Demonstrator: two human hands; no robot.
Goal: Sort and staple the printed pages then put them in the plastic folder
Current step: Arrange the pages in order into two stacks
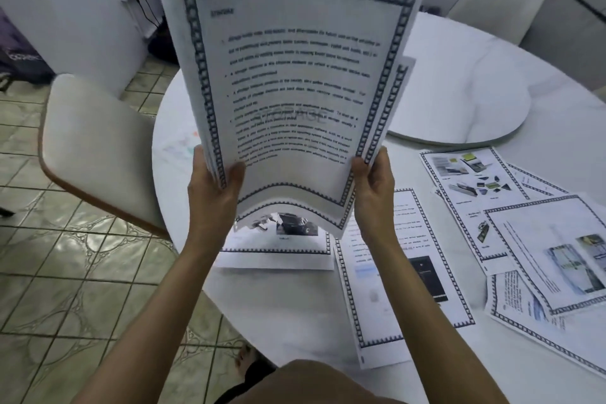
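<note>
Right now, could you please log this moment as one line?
step: sorting | left hand: holds pages | right hand: holds pages | table: loose sheets

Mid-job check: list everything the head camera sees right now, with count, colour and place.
held pages: a stack, number unclear, white with dark borders, raised upright over the table
loose pages: several, white with dark borders, some with pictures, spread on the table, centre to right
table: one, white, round
turntable: one, white, on the table behind the stack
chairs: two, cream, one left of the table, one behind it
floor: tiled, greyish, left
stapler, folder: none in view
left hand: grips the stack's lower left edge
right hand: grips the lower right edge
</note>
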